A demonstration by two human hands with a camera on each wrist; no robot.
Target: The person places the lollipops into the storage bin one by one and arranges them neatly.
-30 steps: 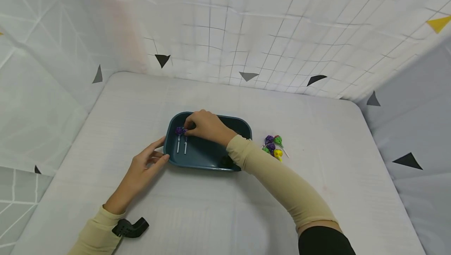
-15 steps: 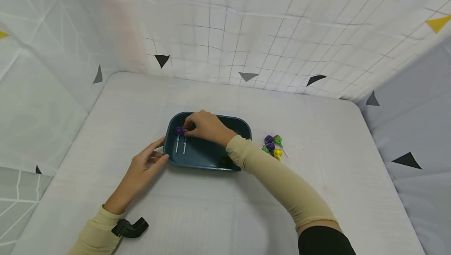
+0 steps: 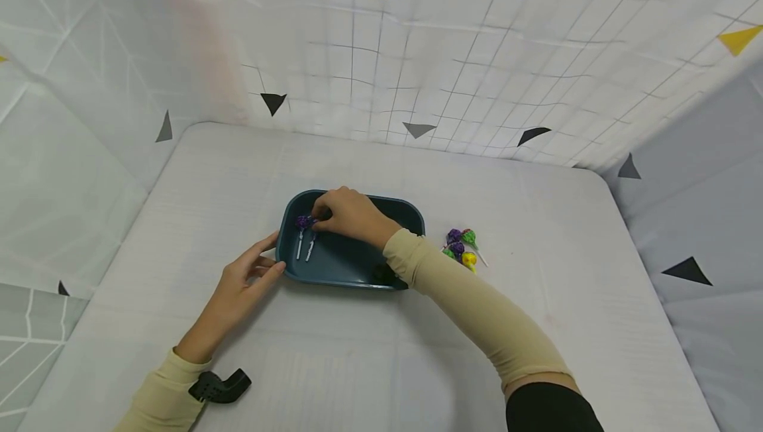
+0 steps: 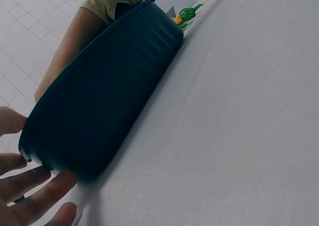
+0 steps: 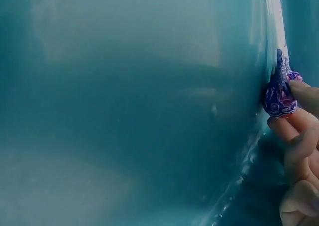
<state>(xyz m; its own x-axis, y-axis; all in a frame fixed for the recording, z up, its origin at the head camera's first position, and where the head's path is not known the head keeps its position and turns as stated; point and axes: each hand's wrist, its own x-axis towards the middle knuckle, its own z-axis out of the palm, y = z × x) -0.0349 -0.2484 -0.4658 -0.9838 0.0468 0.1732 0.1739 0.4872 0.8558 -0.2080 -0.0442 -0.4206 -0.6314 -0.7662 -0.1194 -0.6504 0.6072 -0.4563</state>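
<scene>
A dark teal tray [image 3: 342,266] lies on the white table. Inside it, at the left end, my right hand [image 3: 356,215] pinches a purple-wrapped lollipop [image 5: 279,97] by its head, between thumb and fingers. Its white stick points toward the tray's near side. Just left of it rests another purple lollipop [image 3: 302,222], roughly parallel. My left hand [image 3: 243,287] touches the tray's left end with spread fingers [image 4: 52,193]. A dark lump [image 3: 383,274] in the tray's near right corner is partly hidden by my right forearm.
Several lollipops lie on the table right of the tray, among them a purple one [image 3: 454,236], a green one [image 3: 469,237] and a yellow one [image 3: 469,259]. Behind the table hangs a white sheet [image 3: 477,54] with a grid and coloured triangles.
The pinched lollipop's stick end has swung slightly left, so the stick now slants. Both hands and the tray stay about where they were.
</scene>
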